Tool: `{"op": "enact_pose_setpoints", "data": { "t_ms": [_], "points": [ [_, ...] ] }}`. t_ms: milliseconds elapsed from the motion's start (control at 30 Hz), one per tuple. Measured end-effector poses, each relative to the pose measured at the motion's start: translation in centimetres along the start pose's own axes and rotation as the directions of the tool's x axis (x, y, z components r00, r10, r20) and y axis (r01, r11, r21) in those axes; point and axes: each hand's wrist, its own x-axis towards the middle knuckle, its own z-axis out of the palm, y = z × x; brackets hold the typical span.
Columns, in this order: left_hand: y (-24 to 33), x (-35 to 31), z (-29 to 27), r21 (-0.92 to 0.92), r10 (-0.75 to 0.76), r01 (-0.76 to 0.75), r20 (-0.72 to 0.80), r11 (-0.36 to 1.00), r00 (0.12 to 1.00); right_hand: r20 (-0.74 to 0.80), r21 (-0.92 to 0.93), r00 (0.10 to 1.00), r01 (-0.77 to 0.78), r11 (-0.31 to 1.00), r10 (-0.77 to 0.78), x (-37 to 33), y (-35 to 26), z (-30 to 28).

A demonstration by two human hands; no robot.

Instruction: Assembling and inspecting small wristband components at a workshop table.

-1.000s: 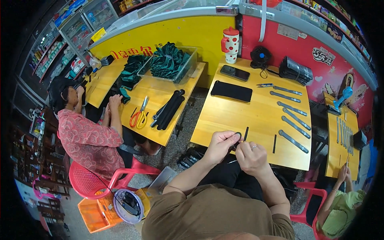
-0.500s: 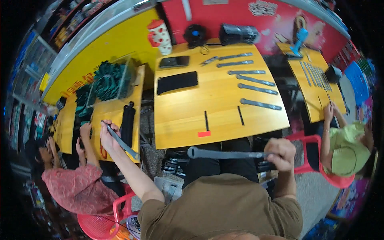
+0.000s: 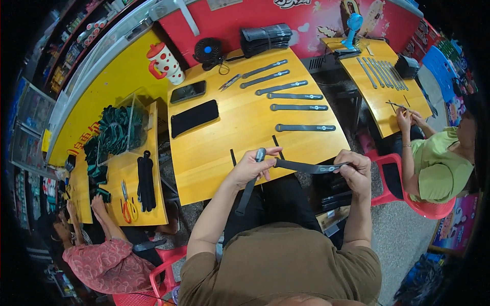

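The left hand closes round a flat dark-grey strap; the right hand pinches a second grey strap by its end — beyond, thin black strips and six loose grey straps on the yellow wooden table.

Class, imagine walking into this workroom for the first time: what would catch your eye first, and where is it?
Probably the white cup with red spots, standing at the far left corner of the yellow table. Next, six grey straps laid out along the table's right side. Nearest, the left hand holds a hanging strap while the right hand grips one end of another strap.
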Motion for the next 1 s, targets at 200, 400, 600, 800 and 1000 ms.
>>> {"op": "enact_pose_setpoints", "data": {
  "t_ms": [200,400,600,800,1000],
  "points": [
    [-1.3,4.2,3.2,-0.154,-0.059,0.059,0.001,0.986,0.998,-0.309,0.185,0.906,-0.24,0.953,0.288,-0.9,2.7,-4.3],
    [-2.1,8.6,5.9,0.197,-0.001,0.05,-0.24,0.979,0.971,-0.566,-0.489,0.819,-0.427,0.761,0.096,-0.5,9.1,-6.5],
    [-1.9,10.3,5.9,0.347,0.018,0.077,-0.262,0.935,0.965,-0.528,-0.71,0.846,-0.489,0.507,0.076,1.7,8.3,-5.5],
    [-1.5,10.4,5.9,0.319,-0.06,0.151,-0.277,0.936,0.959,-0.304,-0.871,0.951,-0.299,0.39,0.05,2.6,8.3,-5.6],
    [-0.1,10.1,5.6,0.328,-0.034,0.095,-0.188,0.94,0.982,-0.228,-0.911,0.959,-0.271,0.31,0.17,3.4,7.3,-5.9]
  ]
}}
